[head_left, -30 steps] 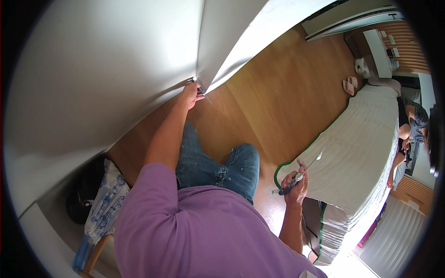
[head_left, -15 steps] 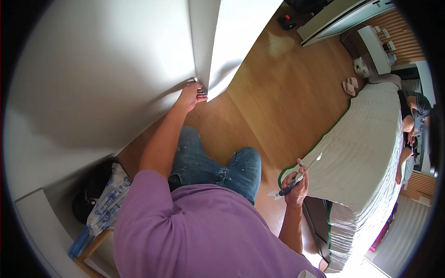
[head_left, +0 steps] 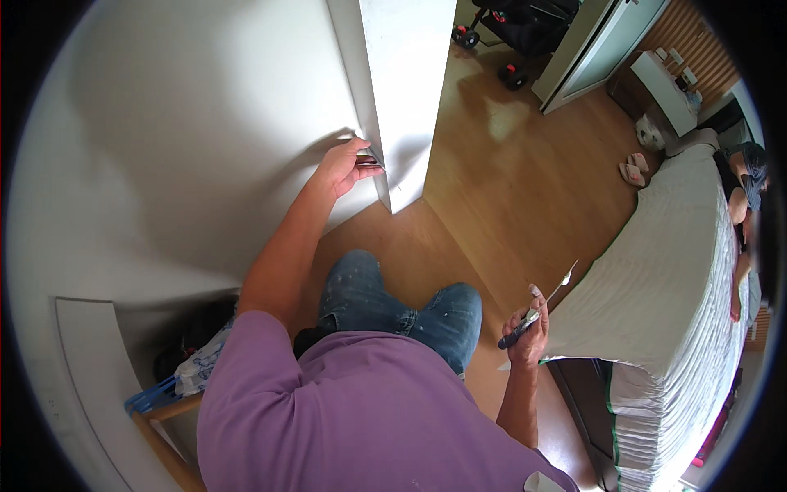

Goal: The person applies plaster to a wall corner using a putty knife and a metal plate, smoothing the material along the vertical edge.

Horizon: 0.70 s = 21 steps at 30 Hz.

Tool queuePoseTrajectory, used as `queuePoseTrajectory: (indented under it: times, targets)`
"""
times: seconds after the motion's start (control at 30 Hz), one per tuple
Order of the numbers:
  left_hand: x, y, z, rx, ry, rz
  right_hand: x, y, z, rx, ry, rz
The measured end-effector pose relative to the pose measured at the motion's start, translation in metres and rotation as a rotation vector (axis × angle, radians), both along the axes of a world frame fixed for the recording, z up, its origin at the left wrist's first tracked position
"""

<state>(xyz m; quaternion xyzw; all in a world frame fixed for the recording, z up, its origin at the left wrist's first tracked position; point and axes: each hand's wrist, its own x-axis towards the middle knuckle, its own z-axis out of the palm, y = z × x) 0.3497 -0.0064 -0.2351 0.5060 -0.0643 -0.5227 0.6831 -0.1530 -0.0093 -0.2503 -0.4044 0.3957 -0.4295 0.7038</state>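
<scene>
My left hand (head_left: 344, 168) is raised to the white wall (head_left: 205, 107) beside the door frame or pillar edge (head_left: 402, 90), fingers closed on a small metal blade (head_left: 372, 161) at the inner corner, partly hidden by the fingers. At the lower right my right hand (head_left: 525, 332) holds a scraper (head_left: 518, 330) with a dark handle and a thin blade pointing up, a white blob near its tip. Some fingers of that hand are smeared white. My knees in jeans (head_left: 369, 303) are below me.
A bed with a white cover (head_left: 639, 287) runs along the right, a person (head_left: 742, 172) on it. Slippers (head_left: 634, 168) lie on the wooden floor (head_left: 484, 213). A wheeled black stroller (head_left: 533, 25) stands by an open door (head_left: 590, 49). A bag (head_left: 197, 369) sits on a wooden chair behind my left arm.
My view has tilted up, bringing the stroller and more door into sight. My left hand has shifted slightly right in the picture, still at the corner; the right hand keeps hold of the scraper.
</scene>
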Motion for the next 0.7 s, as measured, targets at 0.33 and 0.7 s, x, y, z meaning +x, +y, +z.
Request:
queuePoseTrajectory:
  times: [0.33, 0.7]
  targets:
    - [-0.007, 0.001, 0.131, -0.043, -0.187, 0.004, 0.007, -0.003, -0.011, 0.042, -0.107, -0.051]
    - [-0.018, 0.007, 0.242, -0.078, -0.375, -0.035, 0.002, -0.003, -0.009, 0.023, -0.166, -0.038]
